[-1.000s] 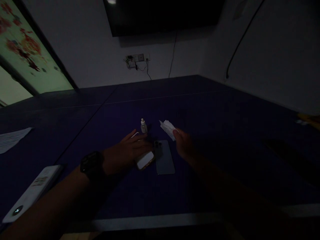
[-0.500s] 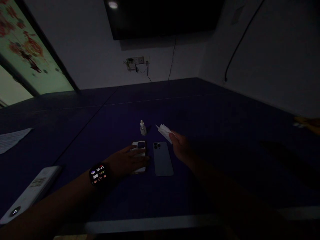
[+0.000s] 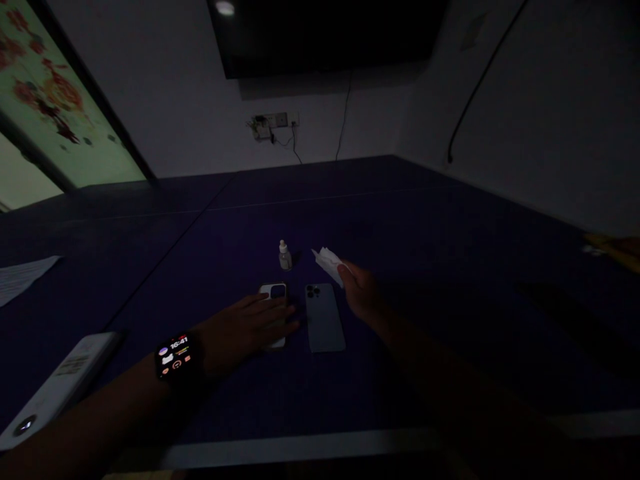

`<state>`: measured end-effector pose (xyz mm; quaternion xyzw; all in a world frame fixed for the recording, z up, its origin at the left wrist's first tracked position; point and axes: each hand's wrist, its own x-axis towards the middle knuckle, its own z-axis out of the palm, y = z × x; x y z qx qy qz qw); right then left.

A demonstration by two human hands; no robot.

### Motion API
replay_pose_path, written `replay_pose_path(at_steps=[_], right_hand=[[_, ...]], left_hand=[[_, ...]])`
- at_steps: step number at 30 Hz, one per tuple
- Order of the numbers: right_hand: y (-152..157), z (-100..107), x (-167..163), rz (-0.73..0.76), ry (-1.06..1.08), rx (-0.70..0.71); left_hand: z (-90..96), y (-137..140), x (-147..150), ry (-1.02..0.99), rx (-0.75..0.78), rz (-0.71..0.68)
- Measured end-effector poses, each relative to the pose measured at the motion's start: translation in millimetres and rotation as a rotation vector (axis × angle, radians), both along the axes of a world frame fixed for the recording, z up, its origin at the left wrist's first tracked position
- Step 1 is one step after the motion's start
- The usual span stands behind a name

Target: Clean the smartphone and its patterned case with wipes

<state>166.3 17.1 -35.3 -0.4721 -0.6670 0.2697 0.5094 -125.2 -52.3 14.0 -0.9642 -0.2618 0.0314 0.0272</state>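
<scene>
My left hand (image 3: 245,325), wearing a lit smartwatch (image 3: 175,357) at the wrist, lies with fingers outstretched over a light phone case (image 3: 273,289) with a dark camera cutout. The fingers hide most of the case. Just right of it, a blue-grey smartphone (image 3: 325,320) rests back side up, its camera lenses at the top left. A folded white tissue (image 3: 330,265) is pinched between the thumb and fingers of my right hand (image 3: 364,290), above and right of the phone. Behind the case stands a small clear dropper bottle (image 3: 285,257) with a white top.
The dark blue table (image 3: 380,227) is dimly lit. A long white box-like object (image 3: 65,383) lies at left, with a printed sheet (image 3: 25,279) beyond it. Something yellow (image 3: 615,250) sits at the right edge. A screen (image 3: 325,33) and sockets (image 3: 280,120) are on the wall.
My left hand has slid slightly left and turned flatter, and the phone case has shifted a little left with it. The right hand and tissue stay about where they were.
</scene>
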Motion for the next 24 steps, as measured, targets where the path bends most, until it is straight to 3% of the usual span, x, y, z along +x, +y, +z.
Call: replay_pose_path(at_steps=[3, 5, 11, 17, 24], right_hand=[[2.0, -1.3, 0.6, -0.008, 0.024, -0.004], [2.9, -1.8, 1.4, -0.007, 0.033, -0.004], [6.3, -2.6, 5.5, -0.006, 0.048, 0.000], [8.6, -3.8, 6.8, -0.032, 0.055, -0.007], [10.0, -4.3, 7.1, -0.026, 0.044, -0.004]], left_hand=[[20.0, -14.7, 26.5, -0.099, -0.083, 0.275], [26.9, -19.4, 48.4, -0.021, -0.190, 0.410], [22.2, -9.9, 111.1, -0.018, -0.173, 0.766], [23.1, 3.4, 153.6, 0.003, -0.150, 0.819], [7.8, 13.9, 169.8, 0.092, -0.179, 0.798]])
